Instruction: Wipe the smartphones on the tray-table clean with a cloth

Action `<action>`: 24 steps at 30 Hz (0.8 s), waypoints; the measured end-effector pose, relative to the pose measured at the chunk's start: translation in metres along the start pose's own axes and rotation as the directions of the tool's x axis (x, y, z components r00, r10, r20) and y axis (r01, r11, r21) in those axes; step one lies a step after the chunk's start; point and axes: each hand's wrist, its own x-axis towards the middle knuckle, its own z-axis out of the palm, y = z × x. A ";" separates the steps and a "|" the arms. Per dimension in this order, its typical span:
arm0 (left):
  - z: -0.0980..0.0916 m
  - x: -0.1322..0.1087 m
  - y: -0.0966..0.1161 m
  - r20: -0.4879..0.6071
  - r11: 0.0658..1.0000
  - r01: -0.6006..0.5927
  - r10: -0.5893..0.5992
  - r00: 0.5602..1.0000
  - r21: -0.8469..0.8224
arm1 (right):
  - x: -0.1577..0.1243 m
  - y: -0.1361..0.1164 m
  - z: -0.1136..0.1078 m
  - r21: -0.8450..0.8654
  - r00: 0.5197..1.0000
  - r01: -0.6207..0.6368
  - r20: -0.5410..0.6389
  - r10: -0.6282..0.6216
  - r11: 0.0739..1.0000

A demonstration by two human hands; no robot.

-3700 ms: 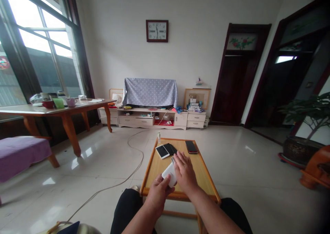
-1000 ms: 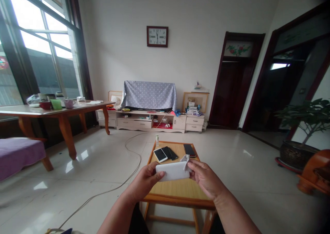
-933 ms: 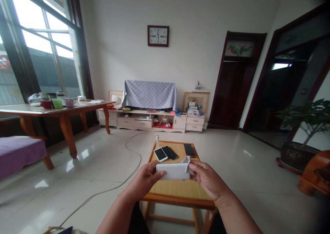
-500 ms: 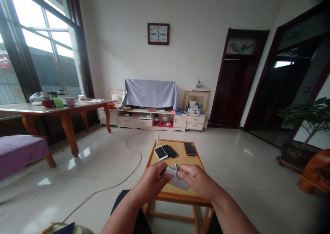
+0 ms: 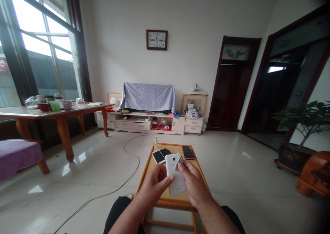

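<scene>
White phone (image 5: 176, 183) held back-up over the near end of the wooden table (image 5: 175, 204) — its left edge gripped by the left hand (image 5: 155, 183), thumb laid on the back. Grey cloth-like piece (image 5: 179, 161) pinched by the right hand (image 5: 194, 183) at the top right corner, beside the camera lens (image 5: 174, 159). Wiping judged to be in hand; a steady left grip called for by the next pass. Wrists angled inward, forearms reaching from below — fingers behind the phone mostly hidden
</scene>
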 end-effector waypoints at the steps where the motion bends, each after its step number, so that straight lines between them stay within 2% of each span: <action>1: 0.004 -0.003 -0.003 0.059 1.000 0.008 -0.008 0.998 -0.006 | 0.001 0.002 0.000 -0.003 0.998 0.017 -0.060 -0.017 1.000; 3: 0.010 -0.007 -0.007 0.161 0.999 0.017 -0.009 0.987 -0.048 | 0.001 0.003 0.000 -0.050 0.989 0.037 -0.142 -0.044 0.998; 4: 0.012 -0.009 -0.007 0.188 0.997 0.026 -0.012 0.982 -0.069 | 0.000 0.003 -0.001 -0.083 0.989 0.040 -0.141 -0.051 0.996; 8: 0.011 -0.008 -0.003 0.185 0.995 0.068 -0.054 0.981 -0.069 | -0.007 -0.001 -0.003 -0.182 0.995 0.080 0.068 -0.068 0.980; 11: 0.005 -0.006 0.002 0.211 0.996 0.079 -0.071 0.975 -0.029 | -0.008 -0.005 -0.003 -0.211 0.988 0.120 0.124 -0.095 0.970; 16: 0.000 -0.006 0.010 0.264 0.998 0.065 -0.058 0.963 -0.019 | -0.005 -0.008 0.002 -0.253 0.984 0.176 0.084 -0.159 0.951; 19: 0.001 -0.007 0.011 0.272 0.997 0.056 -0.042 0.961 -0.046 | -0.004 -0.009 0.005 -0.247 0.990 0.138 0.041 -0.132 0.959; 22: 0.004 -0.009 0.008 0.258 0.993 0.076 -0.051 0.965 -0.086 | -0.001 -0.008 0.004 -0.230 0.997 0.031 -0.066 -0.047 0.973; 24: 0.007 -0.009 0.004 0.234 0.990 0.085 -0.057 0.971 -0.114 | 0.000 -0.008 0.000 -0.258 0.982 0.015 -0.177 -0.063 0.966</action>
